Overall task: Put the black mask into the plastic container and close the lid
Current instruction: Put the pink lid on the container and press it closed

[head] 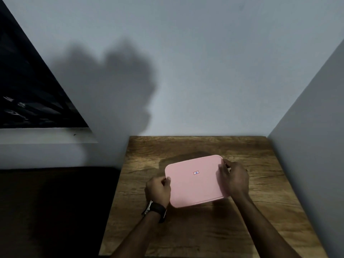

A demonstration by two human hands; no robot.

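A pink rectangular lid point(195, 183) with a small sticker in its middle covers the plastic container on the wooden table point(186, 235). My left hand point(158, 189), with a watch on its wrist, grips the lid's left edge. My right hand point(235, 180) holds the lid's right edge, fingers curled over the far right corner. The container's body is hidden beneath the lid. The black mask is not visible.
A grey wall stands right behind the table, and another wall point(316, 146) closes off its right side. Left of the table is a dark, low surface point(55, 211). A dark window with a white sill point(46, 135) is at upper left.
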